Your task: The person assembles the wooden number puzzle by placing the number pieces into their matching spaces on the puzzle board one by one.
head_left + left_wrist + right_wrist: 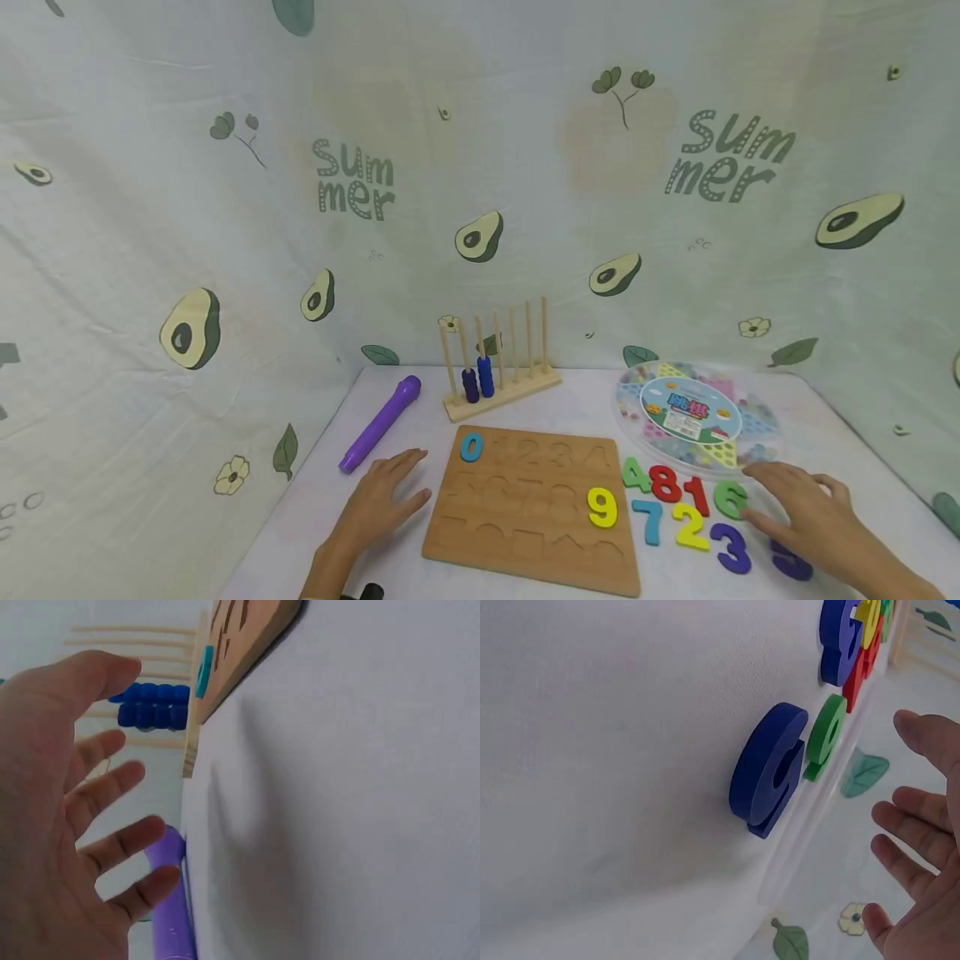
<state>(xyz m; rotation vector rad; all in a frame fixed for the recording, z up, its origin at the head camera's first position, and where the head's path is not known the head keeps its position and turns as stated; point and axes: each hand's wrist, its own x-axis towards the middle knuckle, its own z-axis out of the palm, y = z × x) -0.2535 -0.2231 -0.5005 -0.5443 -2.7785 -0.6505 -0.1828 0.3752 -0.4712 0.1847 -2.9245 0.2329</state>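
Note:
A wooden number puzzle board (517, 542) lies on the white table, with a blue 0 (472, 447) and a yellow 9 (602, 507) in its recesses. Left of the board hovers my left hand (378, 504), fingers spread and holding nothing; the left wrist view shows its palm (37, 825) bare. My right hand (806, 517) is over the loose numbers with relaxed fingers and nothing in its grasp. Nearest to it are a green 6 (730, 499) and a dark blue 5 (769, 772), partly hidden from the head camera. A purple 3 (731, 548) lies just left of the 5.
More loose numbers sit right of the board: green 4 (636, 475), red 8 (665, 483), red 1 (696, 496), blue 7 (648, 522), yellow 2 (691, 527). Behind are a round clear game box (693, 408), a peg rack with blue beads (510, 392) and a purple microphone-shaped stick (381, 425).

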